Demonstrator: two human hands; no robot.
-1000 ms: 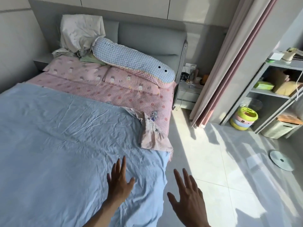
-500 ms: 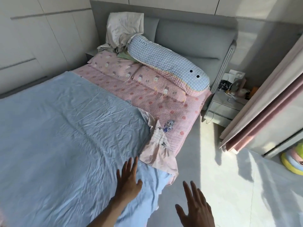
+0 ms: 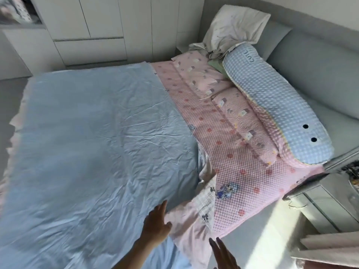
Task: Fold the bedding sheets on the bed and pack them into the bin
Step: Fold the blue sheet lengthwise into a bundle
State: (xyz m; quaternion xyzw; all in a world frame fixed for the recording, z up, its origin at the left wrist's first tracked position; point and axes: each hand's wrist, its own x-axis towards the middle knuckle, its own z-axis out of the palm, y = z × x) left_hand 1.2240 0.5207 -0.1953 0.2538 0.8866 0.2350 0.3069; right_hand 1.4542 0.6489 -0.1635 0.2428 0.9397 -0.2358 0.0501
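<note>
A wrinkled light blue sheet (image 3: 93, 144) lies spread flat over most of the bed. Its near right corner is turned back, showing a pink printed underside (image 3: 196, 216). My left hand (image 3: 157, 224) is open, fingers straight, over the sheet's edge near that folded corner. My right hand (image 3: 223, 255) is open with spread fingers, hovering beside the bed's near edge and holding nothing. No bin is in view.
A pink dotted bedspread (image 3: 242, 171) covers the mattress under the sheet. Two pink pillows (image 3: 233, 107), a long blue checked bolster (image 3: 275, 101) and a white bundle (image 3: 233, 28) lie at the grey headboard. A nightstand (image 3: 328, 202) stands right, white cabinets (image 3: 93, 30) behind.
The view has swung left, away from the shelf and curtain and toward the cabinets. Both hands stay open; the left has moved toward the turned-back corner.
</note>
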